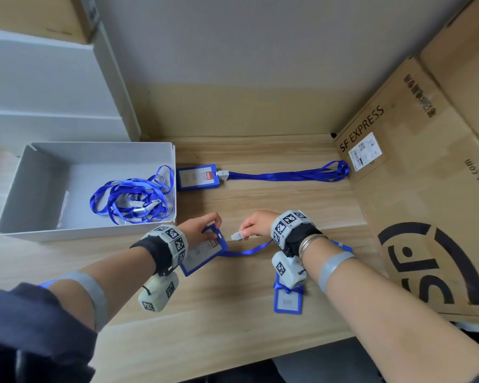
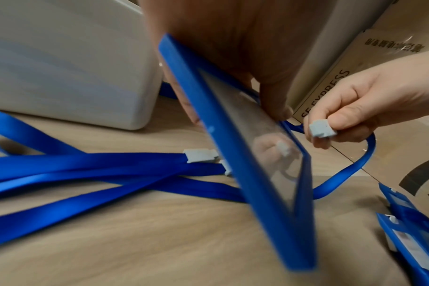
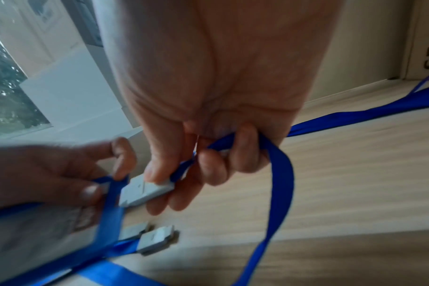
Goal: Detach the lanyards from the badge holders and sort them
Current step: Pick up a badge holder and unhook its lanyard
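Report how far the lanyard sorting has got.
Done: loose lanyards lie piled in the white bin, and a bare badge holder lies near the right wrist. In hand: the left hand holds a badge holder while the right hand pinches its grey clip, already apart from it. Left: the far badge holder has its lanyard attached.

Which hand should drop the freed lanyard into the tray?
Right hand: it already pinches the lanyard clip, apart from the badge holder held by the left hand. But the tray lies left.
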